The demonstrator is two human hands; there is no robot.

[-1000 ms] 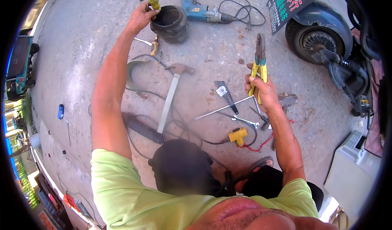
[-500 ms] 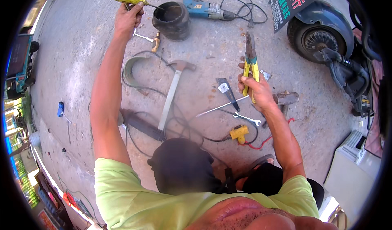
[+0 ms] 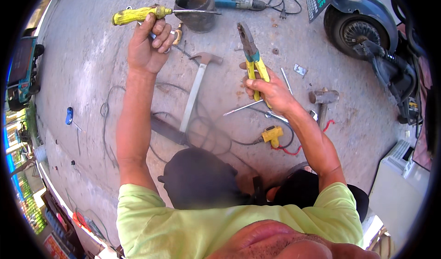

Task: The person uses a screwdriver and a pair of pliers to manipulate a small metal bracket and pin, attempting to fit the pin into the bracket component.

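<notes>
My left hand (image 3: 149, 45) is closed around a yellow-handled screwdriver (image 3: 138, 16), raised at the upper left. Its metal shaft points right, across the front of a dark round pot (image 3: 195, 22). In my right hand (image 3: 268, 91) is a pair of pliers (image 3: 253, 59) with yellow and green handles, jaws angled up and away from me. A wooden-handled tool (image 3: 178, 33) lies behind my left fingers, partly hidden. Between my forearms a claw hammer (image 3: 193, 96) with a pale handle lies on the ground. A thin metal rod (image 3: 242, 108) is just below my right hand.
A blue power drill (image 3: 232, 0) with its cord lies behind the pot. Near my right forearm are a heavy hammer (image 3: 324, 96) and a yellow socket connector (image 3: 272, 134). Cables (image 3: 209, 135) loop over the concrete. A scooter wheel (image 3: 358, 40) stands right, above a white appliance (image 3: 397, 185).
My left hand has come nearer and turned, swinging the screwdriver's shaft out of the pot's mouth to point right. My right hand has moved left and slightly away from me with the pliers.
</notes>
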